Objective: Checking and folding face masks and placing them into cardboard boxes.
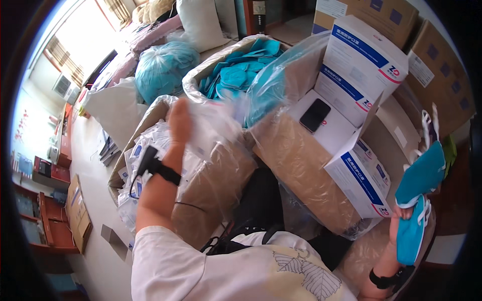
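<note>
My right hand point(395, 228), out at the right, is closed on teal face masks point(420, 175) with white ear loops. My left hand point(179, 121) is raised above a plastic-lined carton full of small white packets point(150, 150). Its fingers are smeared by motion, and a blurred see-through plastic piece point(213, 123) lies beside it; whether the hand grips it I cannot tell. Beyond it, a lined container holds a heap of teal masks point(236, 75). A black phone point(315, 115) lies on a white box between my hands.
White-and-blue boxes point(354, 65) stack on a plastic-covered carton point(306, 165); an open one point(356, 180) holds small packets. Brown cartons point(437, 75) stand at the far right. A bag of teal items point(163, 70) and white sacks point(198, 25) are at the back.
</note>
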A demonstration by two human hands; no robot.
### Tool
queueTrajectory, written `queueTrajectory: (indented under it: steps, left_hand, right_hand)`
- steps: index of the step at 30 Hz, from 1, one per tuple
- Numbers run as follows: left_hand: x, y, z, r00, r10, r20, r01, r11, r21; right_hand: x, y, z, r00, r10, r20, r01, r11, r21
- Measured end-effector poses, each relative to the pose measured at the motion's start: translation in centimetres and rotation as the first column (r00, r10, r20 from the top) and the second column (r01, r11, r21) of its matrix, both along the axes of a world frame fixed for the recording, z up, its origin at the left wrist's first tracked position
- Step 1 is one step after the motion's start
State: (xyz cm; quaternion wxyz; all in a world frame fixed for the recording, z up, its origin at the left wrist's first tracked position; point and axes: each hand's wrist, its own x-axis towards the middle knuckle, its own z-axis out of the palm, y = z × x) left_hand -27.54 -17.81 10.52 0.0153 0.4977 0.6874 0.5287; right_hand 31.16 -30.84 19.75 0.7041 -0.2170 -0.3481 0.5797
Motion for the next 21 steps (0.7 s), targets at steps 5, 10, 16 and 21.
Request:
queueTrajectory:
  steps: [5,10,16,21]
  left_hand:
    - [-19.1,-8.7,-7.7,0.84,0.478,-0.257,-0.535,0.65,-0.539]
    - [-16.8,-10.1,-9.0,0.707,0.702,0.083,-0.678,0.707,-0.203]
    - [-7.1,-11.4,-5.2,0.86,-0.296,-0.416,-0.198,0.557,-0.807]
    - [-10.7,-14.2,-16.6,0.705,-0.638,-0.311,-0.302,0.126,-0.945]
  right_hand:
    - [2.5,-0.9,-3.8,0.991,-0.078,0.105,0.089,0.99,-0.109]
    - [1.6,-0.7,-3.7,0.871,-0.215,0.441,0.341,0.912,-0.229]
    - [-2.8,0.3,-2.3,0.856,-0.291,0.427,0.446,0.832,-0.328]
    - [-2.2,-0.7,-2.3,0.894,-0.165,0.416,0.325,0.879,-0.35]
